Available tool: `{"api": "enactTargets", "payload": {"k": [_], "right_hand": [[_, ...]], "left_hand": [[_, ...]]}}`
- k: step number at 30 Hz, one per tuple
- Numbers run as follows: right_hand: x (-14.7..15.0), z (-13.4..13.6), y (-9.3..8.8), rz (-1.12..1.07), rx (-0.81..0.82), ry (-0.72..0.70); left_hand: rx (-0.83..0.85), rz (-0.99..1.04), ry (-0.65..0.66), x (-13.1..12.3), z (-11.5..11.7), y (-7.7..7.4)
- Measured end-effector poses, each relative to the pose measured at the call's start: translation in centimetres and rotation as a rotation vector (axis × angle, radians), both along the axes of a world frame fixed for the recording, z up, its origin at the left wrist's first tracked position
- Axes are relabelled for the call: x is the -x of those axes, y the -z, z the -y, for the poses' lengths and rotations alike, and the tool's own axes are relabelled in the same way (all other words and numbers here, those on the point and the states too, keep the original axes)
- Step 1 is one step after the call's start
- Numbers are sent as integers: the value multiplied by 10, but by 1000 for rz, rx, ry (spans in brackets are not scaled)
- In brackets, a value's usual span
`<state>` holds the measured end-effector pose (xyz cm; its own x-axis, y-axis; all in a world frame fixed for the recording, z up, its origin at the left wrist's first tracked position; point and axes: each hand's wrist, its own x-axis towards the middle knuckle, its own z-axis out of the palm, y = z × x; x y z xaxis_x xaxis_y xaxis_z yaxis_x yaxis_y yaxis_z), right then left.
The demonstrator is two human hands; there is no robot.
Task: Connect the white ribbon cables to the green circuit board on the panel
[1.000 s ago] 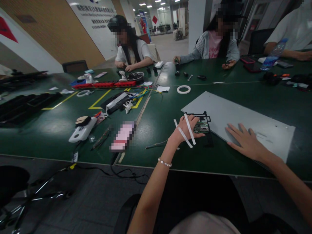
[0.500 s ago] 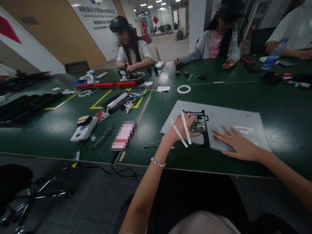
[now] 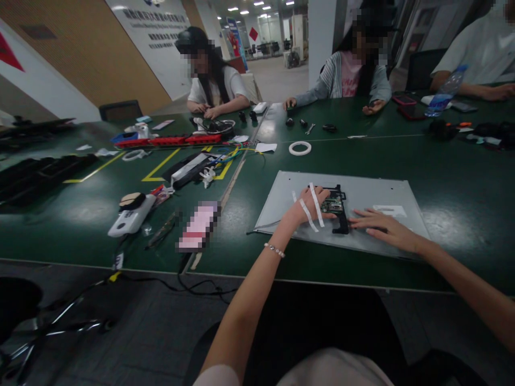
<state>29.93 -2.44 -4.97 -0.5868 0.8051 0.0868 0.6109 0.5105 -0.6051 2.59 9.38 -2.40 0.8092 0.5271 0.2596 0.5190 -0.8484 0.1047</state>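
My left hand (image 3: 303,208), with two strips of white tape stuck across it, lies over the left part of a black frame (image 3: 341,222) holding a green circuit board (image 3: 333,204). Its fingers are spread, the thumb along the board's near side; the fingertips are partly hidden. Beneath is a flat grey metal panel (image 3: 277,195) on the table. My right hand (image 3: 388,229) rests palm down on the panel's right half, fingers stretched out and fingertips close to the frame's right edge. A pale label (image 3: 389,210) shows just beyond it. A thin cable (image 3: 263,228) lies at the panel's left corner.
On the green table, a pixelated phone (image 3: 199,226) and a white device (image 3: 132,215) lie left. A tape roll (image 3: 300,148), a wrench (image 3: 310,128) and a red power strip (image 3: 169,140) are farther back. Several people sit opposite; a bottle (image 3: 444,94) stands right.
The grey panel has turned slightly and shifted left. The black frame now sits farther from the panel's near edge. My right hand has moved slightly left, its fingertips nearer the frame.
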Motion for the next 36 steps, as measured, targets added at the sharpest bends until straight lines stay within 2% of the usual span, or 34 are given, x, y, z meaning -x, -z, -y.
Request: {"api": "enactTargets", "payload": {"k": [3, 6, 9, 12, 15, 19, 25, 29, 33, 36], "right_hand": [[-4, -3, 3, -169, 99, 206], [-14, -12, 11, -186, 19, 456], [-26, -23, 23, 117, -166, 681], [-31, -30, 34, 446, -199, 830], [-29, -35, 40, 575, -210, 829], [-23, -45, 41, 632, -248, 796], [-23, -58, 40, 637, -272, 771], [-27, -60, 43, 564, -260, 753], [-29, -60, 44, 509, -260, 737], [-29, -60, 45, 493, -268, 734]], "left_hand": [[15, 2, 5, -4, -5, 7], [16, 36, 16, -4, -5, 12], [29, 84, 16, -1, -2, 12], [29, 150, -21, 5, -3, 7], [0, 203, -117, 20, -11, 1], [-16, 261, -259, 50, -29, -2], [95, 348, -345, 85, -45, 8], [254, 349, -325, 91, -45, 14], [420, 366, -331, 88, -42, 15], [487, 409, -335, 86, -40, 14]]}}
